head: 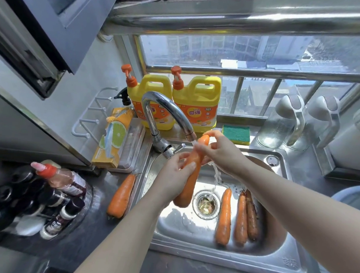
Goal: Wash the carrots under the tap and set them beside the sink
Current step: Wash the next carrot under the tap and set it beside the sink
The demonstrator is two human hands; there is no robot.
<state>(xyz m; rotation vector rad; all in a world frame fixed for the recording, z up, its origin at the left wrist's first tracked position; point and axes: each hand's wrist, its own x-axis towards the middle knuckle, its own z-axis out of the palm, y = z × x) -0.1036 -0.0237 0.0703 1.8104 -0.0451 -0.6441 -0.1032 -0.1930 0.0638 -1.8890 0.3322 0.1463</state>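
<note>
Where the worktop [103, 234] lies left of the sink: one carrot [122, 195] rests here just beside the sink rim [140, 188], thin end pointing away from the person, parallel to the rim.
Left hand [173, 177]: fingers curled round the middle of the held carrot, gripping it from the left above the basin.
Held carrot [190, 182]: tilted, thick end low and near the drain [206, 203], thin end up and away under the spout; its long axis runs nearly the same way as the carrot on the worktop.
Tap [166, 109]: running; the stream strikes the upper part of the held carrot and falls on towards the drain.
Right hand [217, 152]: closed on the thin end, thumb and forefinger pinching the tip, the other fingers wrapped behind it.
Carrots in the sink: three lie side by side right of the drain [224, 216], [241, 218], [252, 216], thin ends away; the rightmost looks darkest, probably unwashed.
Relation for the coming move: the resting place lies to the left of both hands, so the left hand is nearer and could probably carry the carrot across the rim with little turning.
</note>
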